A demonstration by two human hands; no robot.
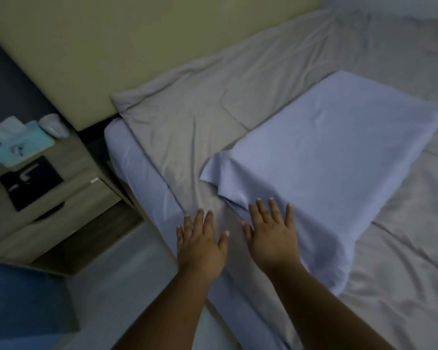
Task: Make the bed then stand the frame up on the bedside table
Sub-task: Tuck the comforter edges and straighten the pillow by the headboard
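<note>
Head view: the left hand [200, 239] lies flat with fingers spread on the grey blanket [187, 117] at the edge of the bed, gripping nothing. The right hand [271, 238] rests flat and open on the near end of the lilac pillow [334, 152]. The black frame [29, 181] lies flat on the bedside table [68, 205], near a tissue box [20, 147].

A teal tissue box [20, 145] lies just beside a small, rounded whitish object [54, 125], both blurred.
</note>
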